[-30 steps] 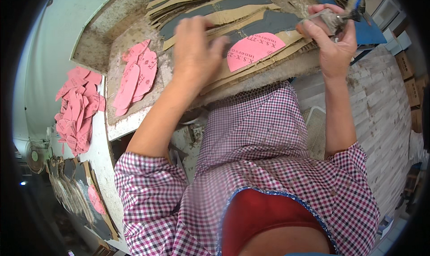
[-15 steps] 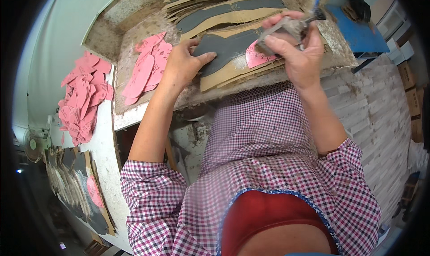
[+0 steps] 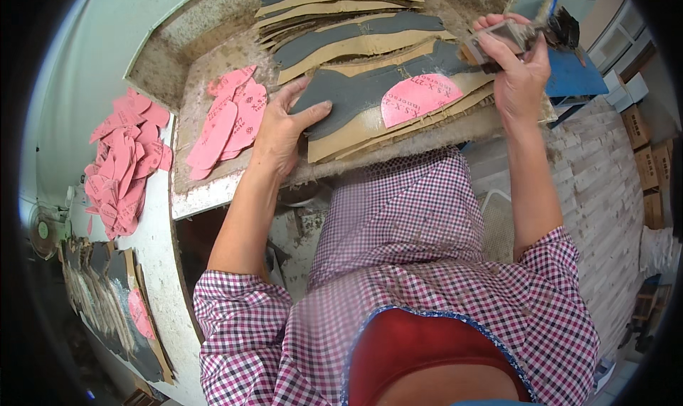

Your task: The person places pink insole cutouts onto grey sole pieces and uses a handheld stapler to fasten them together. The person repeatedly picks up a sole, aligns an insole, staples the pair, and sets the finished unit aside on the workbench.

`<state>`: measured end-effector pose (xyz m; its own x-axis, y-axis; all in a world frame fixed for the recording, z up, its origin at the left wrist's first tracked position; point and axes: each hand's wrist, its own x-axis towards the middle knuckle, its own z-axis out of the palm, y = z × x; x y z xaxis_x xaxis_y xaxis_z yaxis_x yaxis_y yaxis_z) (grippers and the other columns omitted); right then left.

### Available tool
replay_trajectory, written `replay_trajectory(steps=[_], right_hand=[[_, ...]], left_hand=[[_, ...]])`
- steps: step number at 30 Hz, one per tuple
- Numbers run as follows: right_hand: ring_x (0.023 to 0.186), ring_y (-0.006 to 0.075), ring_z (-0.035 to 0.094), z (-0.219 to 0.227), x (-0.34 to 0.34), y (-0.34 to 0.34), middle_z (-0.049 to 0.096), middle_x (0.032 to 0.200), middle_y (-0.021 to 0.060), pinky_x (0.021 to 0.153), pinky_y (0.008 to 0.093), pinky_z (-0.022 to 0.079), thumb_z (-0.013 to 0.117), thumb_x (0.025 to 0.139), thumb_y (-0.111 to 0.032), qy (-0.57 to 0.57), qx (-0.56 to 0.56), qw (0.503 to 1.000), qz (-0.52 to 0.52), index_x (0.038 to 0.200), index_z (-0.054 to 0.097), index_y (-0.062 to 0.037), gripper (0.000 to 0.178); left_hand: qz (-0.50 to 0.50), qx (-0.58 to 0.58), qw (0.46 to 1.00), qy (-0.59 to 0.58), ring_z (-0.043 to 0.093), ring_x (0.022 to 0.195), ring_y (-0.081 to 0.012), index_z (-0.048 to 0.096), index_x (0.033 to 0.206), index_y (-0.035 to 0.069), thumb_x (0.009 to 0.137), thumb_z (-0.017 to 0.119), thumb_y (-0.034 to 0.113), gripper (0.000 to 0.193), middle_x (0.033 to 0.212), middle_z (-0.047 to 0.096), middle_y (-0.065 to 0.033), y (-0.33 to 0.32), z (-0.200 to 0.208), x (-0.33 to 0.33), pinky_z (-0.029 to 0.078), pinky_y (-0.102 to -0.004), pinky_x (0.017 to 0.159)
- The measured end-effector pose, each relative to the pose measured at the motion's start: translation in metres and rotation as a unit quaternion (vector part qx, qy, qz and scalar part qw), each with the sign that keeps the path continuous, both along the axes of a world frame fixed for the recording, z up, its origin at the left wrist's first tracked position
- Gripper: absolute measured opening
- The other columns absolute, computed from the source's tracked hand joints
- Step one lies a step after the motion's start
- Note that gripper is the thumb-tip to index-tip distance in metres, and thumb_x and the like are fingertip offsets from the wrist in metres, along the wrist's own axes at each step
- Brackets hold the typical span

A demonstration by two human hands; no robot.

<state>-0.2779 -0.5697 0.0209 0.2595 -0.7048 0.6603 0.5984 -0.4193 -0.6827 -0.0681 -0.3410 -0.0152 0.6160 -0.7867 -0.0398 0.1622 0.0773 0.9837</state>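
Observation:
My left hand (image 3: 281,125) steadies the left end of a dark grey shaped piece (image 3: 340,97), thumb on top, fingertips at its edge. That piece lies on a stack of tan-backed sheets (image 3: 334,146) near the bench's front edge. A pink half-oval patch (image 3: 421,99) lies flat on its front part, with a shiny wet-looking area beside it. Off the right end of the stack, my right hand (image 3: 523,75) is closed round a grimy metal spray gun (image 3: 506,40) with a blue hose; its underside is partly hidden and blurred.
Loose pink patches (image 3: 231,118) lie left of my hand, and a larger pink heap (image 3: 124,164) stands further left. More dark grey pieces (image 3: 356,33) are layered behind. A worn side board (image 3: 163,43) borders the bench. To the right is a blue table (image 3: 580,79).
My right hand has moved right with the spray gun, uncovering the pink patch. My left hand stays at the dark grey piece's left end, its fingers less curled. The view has shifted slightly.

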Motion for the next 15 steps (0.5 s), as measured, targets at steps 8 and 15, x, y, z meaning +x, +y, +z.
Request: replay_trajectory(steps=[8, 15], right_hand=[[0.091, 0.0108, 0.065, -0.01, 0.044, -0.022, 0.067, 0.105, 0.0053, 0.078, 0.0259, 0.055, 0.076, 0.078, -0.001, 0.085, -0.079, 0.99, -0.076, 0.11, 0.054, -0.0038, 0.039], [0.095, 0.014, 0.065, -0.015, 0.07, 0.034, 0.067, 0.102, 0.0071, 0.084, 0.029, 0.054, 0.075, 0.076, 0.002, 0.031, 0.012, 0.999, 0.034, 0.11, 0.052, -0.0032, 0.041]], left_hand=[[0.006, -0.002, 0.998, -0.06, 0.065, 0.088, -0.0128, 0.061, 0.117, -0.001, 0.082, 0.074, 0.007, 0.038, 0.102, 0.069, -0.0089, 0.004, -0.015, -0.01, 0.053, -0.0249, 0.079], [0.0, 0.005, 0.998, -0.061, 0.064, 0.089, -0.0119, 0.059, 0.122, -0.004, 0.081, 0.075, 0.007, 0.046, 0.105, 0.068, -0.0081, 0.005, -0.015, -0.011, 0.052, -0.0245, 0.082]])
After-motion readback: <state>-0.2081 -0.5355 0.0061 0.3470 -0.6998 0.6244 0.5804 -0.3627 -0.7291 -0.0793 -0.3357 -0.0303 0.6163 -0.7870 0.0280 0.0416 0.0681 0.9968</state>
